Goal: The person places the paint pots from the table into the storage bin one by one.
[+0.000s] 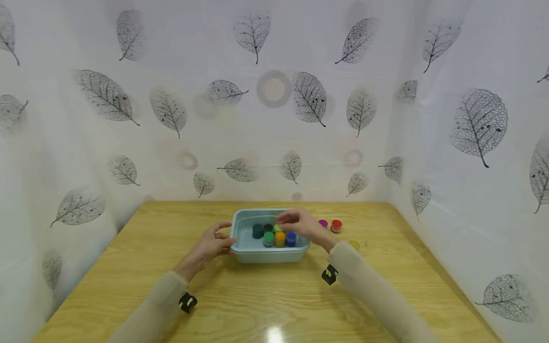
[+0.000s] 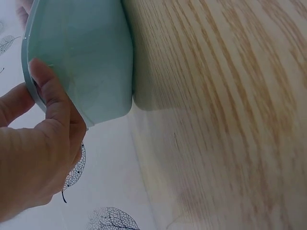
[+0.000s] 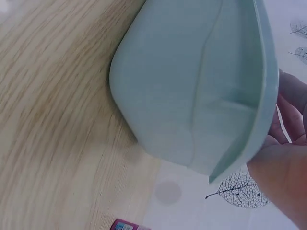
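Observation:
A pale blue-green plastic tub (image 1: 270, 257) stands on the wooden table, with several small paint pots in it. Among them are a green pot (image 1: 268, 239), an orange pot (image 1: 280, 239), a blue pot (image 1: 290, 239) and a dark teal pot (image 1: 258, 231). My left hand (image 1: 214, 244) grips the tub's left rim between thumb and fingers, as the left wrist view also shows. Over the tub's right side reaches my right hand (image 1: 303, 225), its loosely bent fingers just above a light green pot (image 1: 277, 228). The right wrist view shows the tub's outer wall (image 3: 158, 86) hiding the pots.
Right of the tub, a magenta pot (image 1: 323, 223) and a red pot (image 1: 336, 226) stand on the table (image 1: 240, 300). A yellow pot (image 1: 354, 245) sits nearer, partly behind the right sleeve. A leaf-print curtain (image 1: 274, 138) encloses the table's back and sides.

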